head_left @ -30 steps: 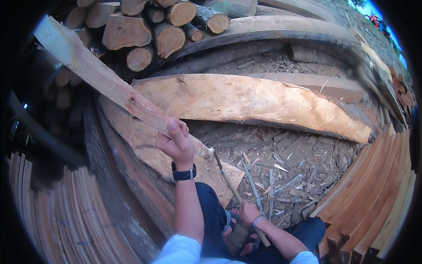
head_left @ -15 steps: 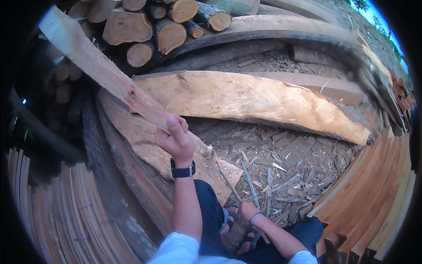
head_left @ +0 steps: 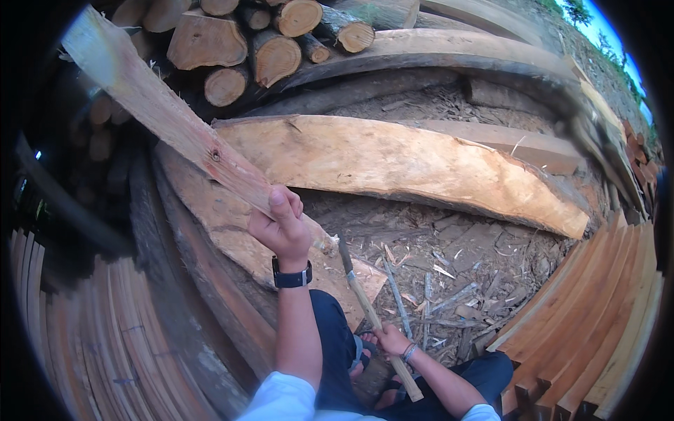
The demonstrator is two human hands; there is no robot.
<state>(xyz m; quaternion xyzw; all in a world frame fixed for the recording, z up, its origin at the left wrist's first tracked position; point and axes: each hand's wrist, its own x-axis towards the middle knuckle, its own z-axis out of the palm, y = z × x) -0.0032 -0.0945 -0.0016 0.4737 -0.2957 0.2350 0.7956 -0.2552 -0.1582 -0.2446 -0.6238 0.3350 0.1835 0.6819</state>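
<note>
My left hand (head_left: 281, 223), with a dark watch on its wrist, is closed round the lower part of a long rough board (head_left: 172, 112). This board slants up to the far left, has a dark knot, and its near end is frayed. My right hand (head_left: 391, 338) grips the wooden handle of a tool (head_left: 361, 298) whose narrow dark end is right by the board's frayed end. Whether they touch I cannot tell. The exact kind of tool does not show. Beneath the board a wide flat slab (head_left: 225, 228) lies on the ground.
Cut logs (head_left: 274, 59) are stacked at the far left. A broad pale slab (head_left: 393, 158) with bark edges lies across the middle. Sawn planks (head_left: 583, 302) are piled at right, thin strips (head_left: 119, 337) at left. Wood chips (head_left: 463, 281) and sticks litter the ground before my feet.
The tool has turned in my right hand, so its dark end and handle look wider. My right hand has shifted slightly to the left. My left hand and the board have hardly moved.
</note>
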